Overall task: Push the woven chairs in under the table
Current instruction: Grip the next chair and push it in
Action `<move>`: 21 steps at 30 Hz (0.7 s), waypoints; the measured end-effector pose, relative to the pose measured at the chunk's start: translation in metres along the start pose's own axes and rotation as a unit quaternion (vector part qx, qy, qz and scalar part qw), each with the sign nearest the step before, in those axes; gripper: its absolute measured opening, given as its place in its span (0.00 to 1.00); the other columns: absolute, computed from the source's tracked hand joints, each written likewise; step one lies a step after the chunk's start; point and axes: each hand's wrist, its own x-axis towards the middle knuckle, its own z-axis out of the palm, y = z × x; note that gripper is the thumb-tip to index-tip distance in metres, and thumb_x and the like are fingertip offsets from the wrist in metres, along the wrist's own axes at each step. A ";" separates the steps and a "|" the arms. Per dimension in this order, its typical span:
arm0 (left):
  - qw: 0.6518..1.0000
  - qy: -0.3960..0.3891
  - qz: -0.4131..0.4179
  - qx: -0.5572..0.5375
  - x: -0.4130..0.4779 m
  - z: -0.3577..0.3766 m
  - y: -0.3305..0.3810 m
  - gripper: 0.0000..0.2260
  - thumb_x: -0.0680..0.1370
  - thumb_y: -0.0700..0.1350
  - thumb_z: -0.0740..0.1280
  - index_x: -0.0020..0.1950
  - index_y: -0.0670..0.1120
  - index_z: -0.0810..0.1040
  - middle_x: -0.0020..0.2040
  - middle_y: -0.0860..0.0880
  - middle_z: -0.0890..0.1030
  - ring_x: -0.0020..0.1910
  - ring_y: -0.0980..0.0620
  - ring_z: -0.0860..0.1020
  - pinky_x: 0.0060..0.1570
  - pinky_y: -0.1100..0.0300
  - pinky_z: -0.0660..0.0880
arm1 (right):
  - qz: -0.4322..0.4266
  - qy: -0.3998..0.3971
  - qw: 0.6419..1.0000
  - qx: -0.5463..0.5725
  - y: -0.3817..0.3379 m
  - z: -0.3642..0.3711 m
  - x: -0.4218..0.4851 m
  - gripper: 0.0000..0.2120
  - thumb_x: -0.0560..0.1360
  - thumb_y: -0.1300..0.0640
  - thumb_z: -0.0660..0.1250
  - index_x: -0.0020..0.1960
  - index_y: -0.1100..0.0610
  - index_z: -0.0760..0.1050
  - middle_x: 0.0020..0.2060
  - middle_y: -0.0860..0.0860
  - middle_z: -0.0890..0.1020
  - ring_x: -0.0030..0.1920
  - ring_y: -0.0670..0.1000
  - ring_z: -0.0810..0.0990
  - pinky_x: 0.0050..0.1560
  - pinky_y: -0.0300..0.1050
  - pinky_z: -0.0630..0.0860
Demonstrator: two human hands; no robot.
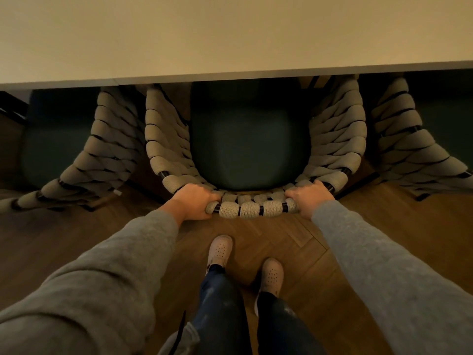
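Observation:
A woven chair (252,208) with a beige rope back and a dark green seat cushion stands straight ahead, its front part under the pale table (230,34). My left hand (195,202) grips the top rail of the chair's back at the left, fingers curled over it. My right hand (308,201) grips the same rail at the right. A second woven chair (102,155) stands to the left and a third (414,149) to the right, both partly under the table's edge.
The floor is dark herringbone wood (294,239). My two feet in pale perforated shoes (220,249) stand just behind the middle chair. The neighbouring chairs' backs flank the middle one closely on both sides.

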 end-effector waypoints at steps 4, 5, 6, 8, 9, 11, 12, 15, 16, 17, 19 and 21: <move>1.000 0.004 -0.001 -0.008 0.000 0.001 -0.003 0.15 0.78 0.55 0.63 0.63 0.53 0.73 0.52 0.51 0.79 0.49 0.51 0.78 0.51 0.56 0.76 | 0.000 0.009 1.000 0.009 -0.003 -0.004 0.000 0.15 0.77 0.53 0.65 0.62 0.45 0.71 0.56 0.48 0.78 0.60 0.54 0.74 0.66 0.56 0.65; 1.000 0.004 -0.001 -0.011 0.001 0.001 -0.004 0.15 0.78 0.55 0.63 0.63 0.53 0.73 0.52 0.51 0.79 0.50 0.51 0.78 0.51 0.56 0.76 | 0.002 0.009 1.000 0.009 -0.003 -0.005 0.000 0.15 0.77 0.53 0.65 0.62 0.44 0.71 0.55 0.48 0.78 0.60 0.54 0.74 0.66 0.55 0.65; 1.000 0.003 0.000 -0.016 0.001 0.002 -0.004 0.15 0.78 0.55 0.63 0.63 0.53 0.73 0.53 0.51 0.79 0.51 0.51 0.78 0.52 0.55 0.75 | 0.004 0.009 1.000 0.010 -0.003 -0.004 0.000 0.14 0.77 0.53 0.66 0.61 0.44 0.71 0.55 0.48 0.78 0.60 0.54 0.75 0.66 0.55 0.66; 1.000 0.002 -0.001 -0.021 0.001 0.004 -0.005 0.15 0.77 0.55 0.64 0.63 0.53 0.73 0.54 0.51 0.79 0.52 0.51 0.78 0.54 0.54 0.75 | 0.005 0.010 1.000 0.013 -0.002 -0.004 0.001 0.14 0.76 0.53 0.66 0.61 0.44 0.71 0.54 0.47 0.79 0.59 0.53 0.75 0.65 0.55 0.67; 1.000 -0.002 -0.002 -0.025 0.002 0.004 -0.006 0.16 0.77 0.55 0.64 0.63 0.53 0.73 0.54 0.51 0.79 0.52 0.51 0.78 0.55 0.53 0.75 | 0.006 0.008 1.000 0.016 -0.002 -0.004 0.001 0.14 0.76 0.53 0.67 0.60 0.44 0.72 0.54 0.47 0.79 0.59 0.53 0.75 0.65 0.55 0.67; 0.999 -0.013 -0.009 -0.032 0.002 0.003 -0.005 0.16 0.76 0.55 0.64 0.63 0.54 0.73 0.55 0.51 0.79 0.53 0.51 0.78 0.58 0.52 0.73 | 0.004 0.008 1.000 0.022 -0.002 -0.003 0.001 0.15 0.75 0.52 0.67 0.61 0.44 0.72 0.53 0.47 0.78 0.58 0.53 0.75 0.66 0.54 0.66; 0.999 -0.017 -0.012 -0.031 0.002 0.002 -0.005 0.16 0.76 0.55 0.64 0.64 0.54 0.72 0.55 0.52 0.79 0.54 0.51 0.77 0.60 0.51 0.72 | 0.002 0.008 1.000 0.027 -0.002 -0.002 0.001 0.16 0.75 0.51 0.67 0.62 0.44 0.72 0.53 0.47 0.78 0.59 0.53 0.75 0.66 0.54 0.66; 0.999 -0.029 -0.028 -0.021 0.000 -0.002 0.001 0.18 0.77 0.55 0.64 0.66 0.56 0.70 0.57 0.53 0.79 0.60 0.50 0.76 0.68 0.47 0.61 | -0.015 -0.003 0.999 0.050 0.002 -0.001 0.000 0.24 0.74 0.46 0.68 0.68 0.43 0.67 0.56 0.46 0.78 0.61 0.52 0.74 0.68 0.55 0.63; 0.999 -0.031 -0.037 -0.012 -0.001 -0.003 0.003 0.18 0.77 0.55 0.64 0.67 0.57 0.70 0.58 0.53 0.78 0.62 0.50 0.74 0.70 0.44 0.57 | -0.020 -0.008 0.998 0.059 0.003 -0.002 -0.001 0.28 0.74 0.44 0.68 0.71 0.43 0.64 0.58 0.47 0.77 0.62 0.52 0.74 0.69 0.55 0.62; 0.998 -0.035 -0.050 -0.002 -0.002 -0.004 0.005 0.19 0.77 0.55 0.65 0.68 0.56 0.69 0.61 0.53 0.77 0.65 0.49 0.73 0.72 0.41 0.52 | -0.023 -0.010 0.997 0.068 0.004 -0.002 -0.001 0.32 0.74 0.42 0.68 0.73 0.44 0.61 0.60 0.47 0.76 0.63 0.52 0.73 0.69 0.55 0.62; 0.995 -0.047 -0.083 0.010 -0.006 -0.004 0.012 0.22 0.77 0.55 0.65 0.71 0.56 0.68 0.65 0.52 0.75 0.69 0.48 0.69 0.73 0.37 0.46 | -0.029 -0.003 0.997 0.076 0.004 -0.003 -0.005 0.36 0.74 0.41 0.68 0.76 0.45 0.56 0.64 0.49 0.74 0.66 0.53 0.72 0.70 0.54 0.62; 0.992 -0.052 -0.112 0.009 -0.009 -0.003 0.018 0.25 0.76 0.57 0.66 0.72 0.54 0.66 0.68 0.51 0.73 0.71 0.46 0.67 0.72 0.36 0.44 | -0.034 0.008 0.995 0.091 0.004 -0.003 -0.011 0.37 0.74 0.42 0.68 0.77 0.46 0.55 0.67 0.50 0.72 0.68 0.54 0.69 0.72 0.54 0.60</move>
